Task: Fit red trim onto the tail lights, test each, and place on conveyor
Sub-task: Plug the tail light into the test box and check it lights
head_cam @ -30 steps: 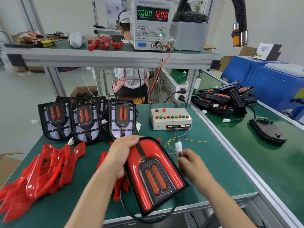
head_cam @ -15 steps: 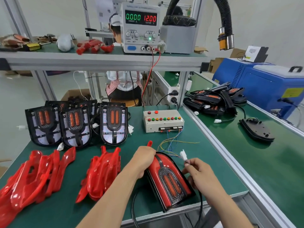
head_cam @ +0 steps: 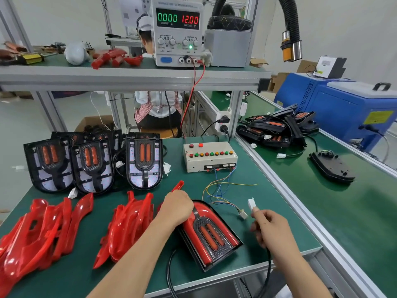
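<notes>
A tail light with red trim fitted [head_cam: 211, 235] lies face up near the bench's front edge. My left hand [head_cam: 177, 206] grips its rounded top end. My right hand [head_cam: 269, 224] pinches the light's white plug [head_cam: 251, 204], whose black cable runs down past my wrist. The tester's white socket [head_cam: 243, 214] lies on its coloured wires just left of the plug, a small gap apart. Those wires lead to the beige test box [head_cam: 209, 157].
Untrimmed tail lights [head_cam: 92, 162] stand in a row at the back left. Loose red trims [head_cam: 43, 231] are piled at the left and centre. The green conveyor [head_cam: 343, 211] on the right carries finished lights [head_cam: 277, 127]. A power supply [head_cam: 177, 31] reads 12.00 volts.
The trimmed light has come down from a raised tilt onto the bench. My right hand has carried the plug toward the tester's socket.
</notes>
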Motion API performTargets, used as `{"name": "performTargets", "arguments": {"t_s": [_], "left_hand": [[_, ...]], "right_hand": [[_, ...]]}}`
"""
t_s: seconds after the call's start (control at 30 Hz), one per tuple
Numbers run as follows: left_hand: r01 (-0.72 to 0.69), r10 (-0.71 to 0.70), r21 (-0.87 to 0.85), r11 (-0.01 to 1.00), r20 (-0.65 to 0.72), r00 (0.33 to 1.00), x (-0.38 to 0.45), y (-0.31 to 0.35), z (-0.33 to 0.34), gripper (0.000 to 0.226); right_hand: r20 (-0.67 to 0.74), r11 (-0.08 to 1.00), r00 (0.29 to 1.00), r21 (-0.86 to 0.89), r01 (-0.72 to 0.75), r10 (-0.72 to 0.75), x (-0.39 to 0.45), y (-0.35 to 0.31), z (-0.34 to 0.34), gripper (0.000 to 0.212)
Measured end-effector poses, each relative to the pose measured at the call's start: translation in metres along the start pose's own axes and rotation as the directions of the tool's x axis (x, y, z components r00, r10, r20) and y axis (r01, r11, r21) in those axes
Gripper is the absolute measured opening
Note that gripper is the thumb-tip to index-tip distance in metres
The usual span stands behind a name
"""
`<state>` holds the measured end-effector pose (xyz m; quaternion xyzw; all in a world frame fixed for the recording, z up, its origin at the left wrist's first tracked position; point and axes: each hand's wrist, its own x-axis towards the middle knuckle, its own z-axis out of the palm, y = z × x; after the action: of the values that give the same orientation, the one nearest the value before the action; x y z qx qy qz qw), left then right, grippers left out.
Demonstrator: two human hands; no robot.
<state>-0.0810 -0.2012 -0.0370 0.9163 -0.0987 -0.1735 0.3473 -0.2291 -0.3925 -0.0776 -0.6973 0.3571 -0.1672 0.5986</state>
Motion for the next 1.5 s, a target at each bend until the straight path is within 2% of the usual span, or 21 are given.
{"name": "performTargets", "arguments": {"t_s": [0.17,0.27,0.33,0.4,0.47,0.53,0.6,0.7,0.77,0.87,1.03,1.1,1.2,1.33,1.5], "left_hand": [[-0.03,0.025,0.169,0.985,0.035,0.999,0.009,-0.002,0.005,0.028],[-0.062,0.074,0.308,0.949,-0.026,0.997,0.01,0.005,0.008,0.037],[-0.103,0.142,0.381,0.919,-0.076,0.987,0.011,0.012,0.01,0.037],[-0.245,0.306,0.407,0.88,-0.091,0.948,0.013,0.022,0.014,0.031],[-0.459,0.5,0.395,0.796,-0.002,0.866,0.016,0.037,0.021,0.028],[-0.612,0.605,0.426,0.667,0.17,0.778,0.017,0.055,0.032,0.032],[-0.682,0.597,0.466,0.563,0.342,0.726,0.018,0.069,0.048,0.037],[-0.715,0.52,0.496,0.493,0.491,0.699,0.02,0.077,0.066,0.03],[-0.718,0.502,0.486,0.498,0.514,0.696,0.022,0.076,0.07,0.026],[-0.734,0.549,0.419,0.534,0.489,0.678,0.026,0.075,0.069,0.013],[-0.683,0.6,0.22,0.696,0.343,0.722,0.035,0.079,0.041,0.017],[-0.677,0.617,0.134,0.724,0.315,0.722,0.036,0.08,0.028,0.02],[-0.685,0.639,0.069,0.725,0.303,0.707,0.035,0.079,0.018,0.023],[-0.697,0.655,0.06,0.714,0.296,0.696,0.034,0.077,0.013,0.026],[-0.708,0.689,-0.007,0.706,0.242,0.684,0.035,0.074,0.013,0.025]], "right_hand": [[-0.011,0.999,0.999,-0.034,0.03,-0.031,0.007,0.005,-0.004,0.034],[0.03,0.996,0.998,-0.069,0.056,-0.054,0.009,0.006,0.0,0.026],[0.044,0.995,0.997,-0.079,0.068,-0.065,0.01,0.007,0.002,0.023],[0.048,0.992,0.995,-0.09,0.09,-0.086,0.01,0.007,0.002,0.022],[0.041,0.987,0.993,-0.112,0.111,-0.107,0.01,0.006,0.001,0.022],[0.034,0.98,0.99,-0.142,0.139,-0.136,0.009,0.005,-0.003,0.021],[0.021,0.974,0.986,-0.159,0.164,-0.163,0.008,0.003,-0.007,0.02],[0.002,0.961,0.982,-0.203,0.187,-0.191,0.007,0.001,-0.013,0.02],[0.004,0.947,0.978,-0.246,0.204,-0.21,0.006,0.002,-0.016,0.02],[0.034,0.92,0.966,-0.3,0.253,-0.255,0.006,0.002,-0.018,0.02],[0.09,0.862,0.932,-0.358,0.359,-0.35,0.004,-0.006,-0.017,0.015],[0.111,0.848,0.917,-0.352,0.397,-0.383,0.003,-0.011,-0.013,0.012],[0.103,0.776,0.875,-0.422,0.468,-0.472,0.001,-0.019,-0.007,0.007],[0.078,0.646,0.816,-0.569,0.508,-0.573,0.0,-0.026,-0.002,0.011],[0.086,0.612,0.796,-0.592,0.524,-0.599,0.001,-0.03,-0.001,0.013]]}}
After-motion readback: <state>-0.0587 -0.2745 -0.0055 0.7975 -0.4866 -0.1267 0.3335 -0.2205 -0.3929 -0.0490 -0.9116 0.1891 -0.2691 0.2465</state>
